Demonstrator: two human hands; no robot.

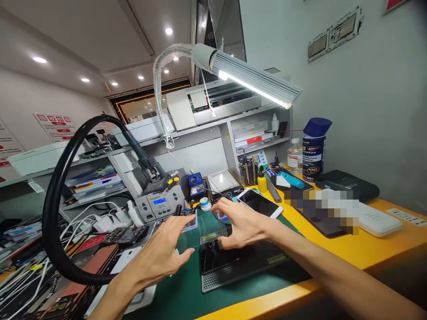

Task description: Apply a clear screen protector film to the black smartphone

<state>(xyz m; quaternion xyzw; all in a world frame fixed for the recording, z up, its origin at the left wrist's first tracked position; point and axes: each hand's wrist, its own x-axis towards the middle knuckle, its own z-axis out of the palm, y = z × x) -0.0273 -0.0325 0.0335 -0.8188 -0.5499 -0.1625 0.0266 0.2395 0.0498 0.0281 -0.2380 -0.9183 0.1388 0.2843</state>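
Note:
My left hand [162,251] is held over the left side of the green mat [182,284], thumb spread from the fingers and nothing in its grip. My right hand [242,222] hovers at a black perforated pad [225,275], its fingers curved and apart from the thumb, with no held thing visible. On that pad lies a dark, glossy flat piece [208,258] like a phone screen; my right hand hides part of it. Behind my right hand rests a white-framed phone [262,204]. A small tray of little parts [191,222] lies beyond my left fingertips.
A soldering station [160,202] and a black hose [50,213] stand at left, near stacked phone parts [90,275] and white cables. A lit lamp [256,80] hangs above. A spray can [313,151], a bottle [295,155] and a white power bank [376,218] are at right.

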